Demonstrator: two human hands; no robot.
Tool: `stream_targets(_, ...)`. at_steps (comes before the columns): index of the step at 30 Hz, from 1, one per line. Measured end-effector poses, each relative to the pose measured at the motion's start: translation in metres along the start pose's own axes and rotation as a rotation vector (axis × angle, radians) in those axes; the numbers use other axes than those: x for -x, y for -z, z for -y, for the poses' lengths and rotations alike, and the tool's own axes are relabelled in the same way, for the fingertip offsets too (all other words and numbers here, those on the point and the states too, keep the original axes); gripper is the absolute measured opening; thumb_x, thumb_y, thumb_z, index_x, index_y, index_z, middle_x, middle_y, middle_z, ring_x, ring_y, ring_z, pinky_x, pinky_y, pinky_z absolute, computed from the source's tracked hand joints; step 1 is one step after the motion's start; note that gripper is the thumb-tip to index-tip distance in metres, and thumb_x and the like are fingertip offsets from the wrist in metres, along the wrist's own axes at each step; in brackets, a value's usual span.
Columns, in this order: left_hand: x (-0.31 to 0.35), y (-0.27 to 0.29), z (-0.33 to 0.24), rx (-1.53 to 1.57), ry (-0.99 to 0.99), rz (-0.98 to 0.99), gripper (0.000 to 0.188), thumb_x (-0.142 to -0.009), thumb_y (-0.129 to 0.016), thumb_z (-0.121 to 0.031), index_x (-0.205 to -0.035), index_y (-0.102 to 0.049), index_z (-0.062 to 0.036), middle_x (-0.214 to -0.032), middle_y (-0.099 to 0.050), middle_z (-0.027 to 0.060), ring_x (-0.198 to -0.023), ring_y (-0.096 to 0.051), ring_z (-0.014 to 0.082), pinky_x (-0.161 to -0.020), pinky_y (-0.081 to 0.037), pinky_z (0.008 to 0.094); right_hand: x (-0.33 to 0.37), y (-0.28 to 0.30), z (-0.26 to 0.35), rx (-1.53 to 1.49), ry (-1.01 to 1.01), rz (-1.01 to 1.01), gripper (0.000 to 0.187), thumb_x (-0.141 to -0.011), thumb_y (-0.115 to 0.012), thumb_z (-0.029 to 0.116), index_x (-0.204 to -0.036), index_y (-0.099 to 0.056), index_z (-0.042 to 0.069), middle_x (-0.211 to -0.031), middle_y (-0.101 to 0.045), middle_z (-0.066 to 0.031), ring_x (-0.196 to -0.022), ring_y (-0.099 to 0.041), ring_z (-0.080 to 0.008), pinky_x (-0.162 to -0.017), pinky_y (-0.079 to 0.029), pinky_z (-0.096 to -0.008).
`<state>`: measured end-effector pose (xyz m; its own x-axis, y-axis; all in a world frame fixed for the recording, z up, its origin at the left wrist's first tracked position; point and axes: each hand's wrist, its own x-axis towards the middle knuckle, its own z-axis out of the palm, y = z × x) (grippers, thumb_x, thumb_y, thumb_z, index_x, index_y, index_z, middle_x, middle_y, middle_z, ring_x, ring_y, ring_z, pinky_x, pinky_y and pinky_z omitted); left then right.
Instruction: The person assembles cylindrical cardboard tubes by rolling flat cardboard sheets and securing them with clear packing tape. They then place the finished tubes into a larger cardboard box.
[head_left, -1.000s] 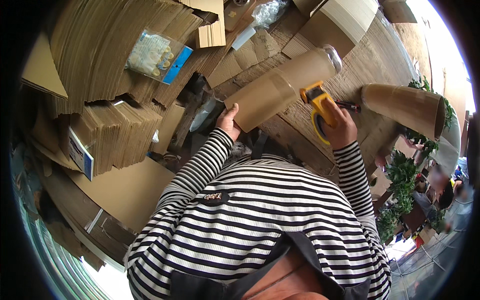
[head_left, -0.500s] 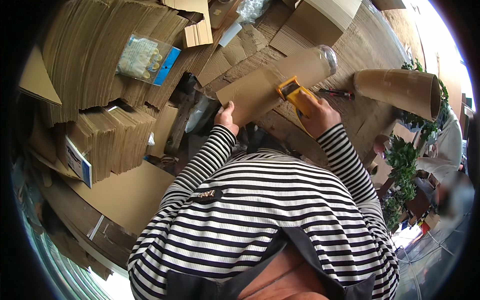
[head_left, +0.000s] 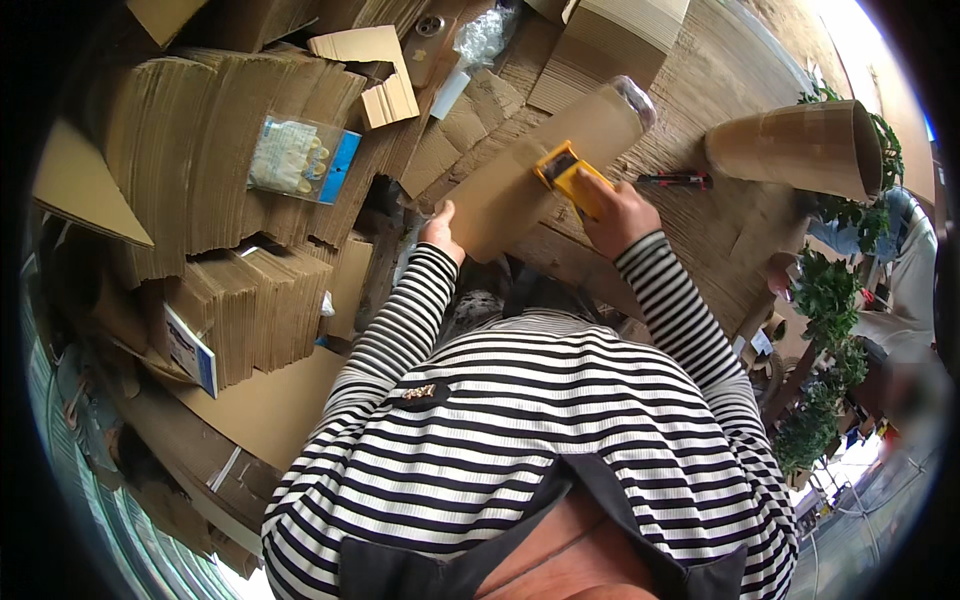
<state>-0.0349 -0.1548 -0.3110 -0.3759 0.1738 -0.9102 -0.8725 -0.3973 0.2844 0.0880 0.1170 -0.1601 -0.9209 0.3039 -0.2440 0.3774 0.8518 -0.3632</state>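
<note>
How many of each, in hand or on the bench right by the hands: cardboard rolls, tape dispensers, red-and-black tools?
Cardboard rolls: 2 (one in the left hand)
Tape dispenser, yellow, in the right hand: 1
Red-and-black tool: 1
Total: 4

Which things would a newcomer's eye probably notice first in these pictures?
Probably the bright yellow plastic tape dispenser in the right hand, over the long brown cylinder at upper centre, whose lower-left end the left hand holds. Next, perhaps, the tall stack of flat brown cardboard at the left, and the leafy green plant at the right.
</note>
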Motion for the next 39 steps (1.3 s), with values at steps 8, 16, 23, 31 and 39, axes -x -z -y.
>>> stream_targets(8, -0.024, 0.011, 0.015, -0.158, -0.115, -0.134, 0.050, -0.097, -0.066, -0.034, -0.135, -0.054, -0.0034, -0.132, -0.061, 0.0139, -0.120, -0.057, 0.0336, -0.106, -0.044, 0.0533, 0.037, -0.002, -0.002, -0.101, -0.092, -0.042, 0.070, -0.076, -0.074, 0.020, -0.142, -0.053, 0.035, -0.090, -0.059, -0.0117, -0.075, -0.067, -0.0322, -0.068, -0.057, -0.0431)
stream_targets(16, 0.007, -0.001, -0.003, -0.132, -0.228, 0.067, 0.050, -0.097, -0.067, -0.031, -0.135, -0.053, -0.0014, -0.132, -0.060, 0.0145, -0.120, -0.058, 0.0327, -0.103, -0.046, 0.0513, -0.010, 0.001, 0.003, -0.077, -0.025, 0.033, 0.063, -0.079, -0.072, 0.023, -0.139, -0.055, 0.033, -0.096, -0.062, -0.0149, -0.082, -0.068, -0.0346, -0.071, -0.056, -0.0461)
stream_targets(23, -0.027, 0.018, -0.001, -0.135, -0.117, -0.192, 0.050, -0.093, -0.073, -0.028, -0.132, -0.057, -0.0024, -0.127, -0.064, 0.0094, -0.112, -0.062, 0.0259, -0.097, -0.051, 0.0423, 0.019, -0.010, -0.004, -0.121, -0.082, -0.036, 0.062, -0.077, -0.075, 0.022, -0.135, -0.059, 0.034, -0.087, -0.059, -0.0112, -0.074, -0.066, -0.0307, -0.066, -0.056, -0.0425)
stream_targets(31, 0.004, -0.011, -0.052, 0.029, -0.159, 0.143, 0.047, -0.102, -0.059, -0.030, -0.137, -0.049, -0.0003, -0.137, -0.056, 0.0171, -0.122, -0.056, 0.0336, -0.105, -0.047, 0.0505, -0.031, -0.021, -0.001, -0.088, 0.006, -0.038, 0.058, -0.081, -0.071, 0.023, -0.136, -0.057, 0.034, -0.092, -0.060, -0.0121, -0.078, -0.067, -0.0314, -0.069, -0.056, -0.0426)
stream_targets(39, -0.026, 0.002, -0.032, -0.101, -0.236, -0.083, 0.053, -0.095, -0.071, -0.019, -0.140, -0.049, -0.0015, -0.136, -0.059, 0.0104, -0.118, -0.058, 0.0269, -0.104, -0.046, 0.0431, -0.019, -0.026, -0.016, -0.103, 0.000, -0.020, 0.063, -0.078, -0.073, 0.020, -0.137, -0.057, 0.035, -0.088, -0.059, -0.0114, -0.073, -0.067, -0.0318, -0.065, -0.057, -0.0426)
